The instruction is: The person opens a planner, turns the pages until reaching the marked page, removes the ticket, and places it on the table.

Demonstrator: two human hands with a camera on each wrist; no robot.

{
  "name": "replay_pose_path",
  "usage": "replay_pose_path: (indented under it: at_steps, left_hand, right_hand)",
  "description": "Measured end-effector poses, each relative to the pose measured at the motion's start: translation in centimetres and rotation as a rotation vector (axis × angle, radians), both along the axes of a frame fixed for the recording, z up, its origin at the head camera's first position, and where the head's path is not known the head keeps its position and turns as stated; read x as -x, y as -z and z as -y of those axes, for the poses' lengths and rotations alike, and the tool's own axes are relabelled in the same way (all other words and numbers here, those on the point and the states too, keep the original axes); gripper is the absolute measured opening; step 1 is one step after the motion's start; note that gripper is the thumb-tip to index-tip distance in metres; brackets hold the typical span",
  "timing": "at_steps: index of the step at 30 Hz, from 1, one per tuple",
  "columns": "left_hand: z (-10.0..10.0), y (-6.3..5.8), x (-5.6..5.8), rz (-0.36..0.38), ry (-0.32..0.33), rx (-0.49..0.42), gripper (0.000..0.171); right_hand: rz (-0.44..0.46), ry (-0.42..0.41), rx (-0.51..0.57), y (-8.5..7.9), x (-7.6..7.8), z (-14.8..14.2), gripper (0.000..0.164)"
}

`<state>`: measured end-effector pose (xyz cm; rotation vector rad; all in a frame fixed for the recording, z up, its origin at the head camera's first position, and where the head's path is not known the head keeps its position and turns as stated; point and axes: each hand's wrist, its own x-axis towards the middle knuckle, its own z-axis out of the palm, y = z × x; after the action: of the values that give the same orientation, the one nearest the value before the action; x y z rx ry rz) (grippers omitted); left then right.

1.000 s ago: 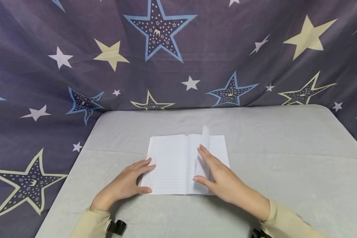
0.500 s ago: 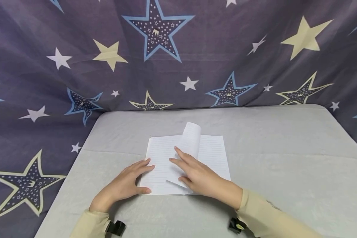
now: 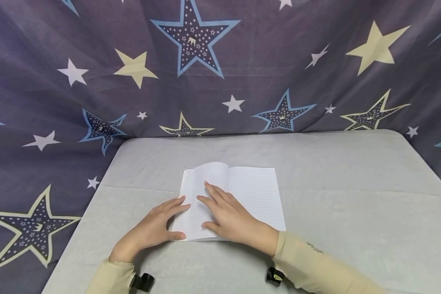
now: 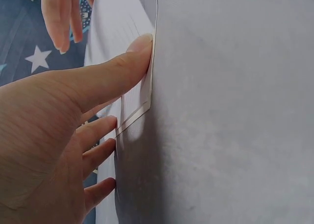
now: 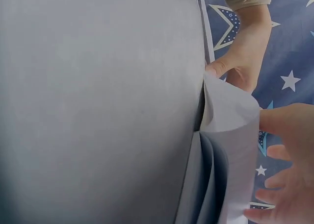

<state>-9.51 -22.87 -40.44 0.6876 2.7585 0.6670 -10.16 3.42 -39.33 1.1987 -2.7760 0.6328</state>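
An open notebook (image 3: 257, 192) with white lined pages lies near the front of the table. My left hand (image 3: 150, 228) rests at its left edge, the thumb (image 4: 135, 57) lying on the lower left corner and the fingers spread along the side. Across the left half lies a turned page (image 3: 212, 171), its top bulging up slightly near the spine. My right hand (image 3: 231, 214) presses on that page with fingers spread and mostly straight. In the right wrist view, the page (image 5: 235, 106) curves up off the sheets beneath it, beside the right hand (image 5: 289, 165).
A light grey cloth covers the table (image 3: 345, 196). Behind it and to the sides hangs a dark curtain (image 3: 272, 49) with printed stars. Black wrist cameras sit below the left sleeve (image 3: 112, 277) and the right sleeve (image 3: 316, 261).
My right hand has moved left across the notebook, sweeping a page from the right half over to the left. The page stood curled upright before and now lies nearly flat. My left hand has stayed put.
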Motion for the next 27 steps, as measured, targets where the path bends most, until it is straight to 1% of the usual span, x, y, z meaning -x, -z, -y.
replay_pose_path:
  at_steps: [5, 8, 11, 14, 17, 19, 22, 25, 27]
  left_hand:
    - [0.2, -0.2, 0.0, 0.013, 0.004, -0.014, 0.077]
    - [0.2, -0.5, -0.2, 0.036, -0.011, -0.041, 0.076]
    - [-0.2, -0.8, -0.4, 0.054, -0.034, -0.065, 0.074]
    - [-0.8, -0.8, -0.7, 0.026, -0.04, -0.043, 0.077]
    - [-1.3, -0.6, -0.9, -0.024, -0.03, 0.015, 0.082]
    - [-1.5, -0.4, -1.0, -0.047, -0.029, 0.041, 0.085]
    - [-1.4, -0.2, -1.0, -0.057, -0.032, 0.053, 0.085]
    - [-1.2, -0.2, -1.1, -0.063, -0.028, 0.052, 0.084]
    - [-1.1, -0.2, -1.1, -0.065, -0.022, 0.05, 0.084]
  right_hand:
    - [0.016, 0.008, -0.011, 0.2, 0.0, 0.0, 0.065]
    - [0.033, 0.008, -0.02, 0.3, 0.0, -0.1, 0.062]
    - [0.043, -0.005, -0.027, 0.5, -0.1, -0.1, 0.06]
    - [0.04, -0.028, -0.022, 0.6, -0.2, -0.1, 0.055]
    - [0.035, -0.05, 0.0, 0.5, -0.2, -0.4, 0.049]
    - [0.032, -0.068, 0.024, 0.2, -0.2, -1.0, 0.044]
    - [0.021, -0.102, 0.079, -0.1, -0.1, -2.6, 0.04]
    - [0.016, -0.118, 0.151, -0.1, -0.1, -5.0, 0.04]
    - [0.026, -0.113, 0.2, 0.1, 0.0, -6.8, 0.042]
